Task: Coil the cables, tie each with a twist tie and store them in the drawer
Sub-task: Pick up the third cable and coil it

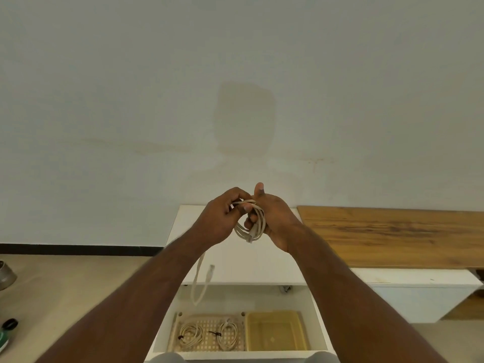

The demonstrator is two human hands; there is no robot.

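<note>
Holding a beige cable (251,221) up in front of the wall, both hands are busy with it. The right hand (272,218) has the coiled loops gripped in its curled fingers, thumb sticking up, and the left hand (225,213) pinches a strand at the top of the coil. A loose tail of cable (200,281) hangs down below the left forearm, plug end dangling. Below, the open drawer (167,326) has a perforated tray (209,334) with two coiled cables (192,334) already tied with black twist ties (215,333), plus a yellow bin (276,331) right beside it.
</note>
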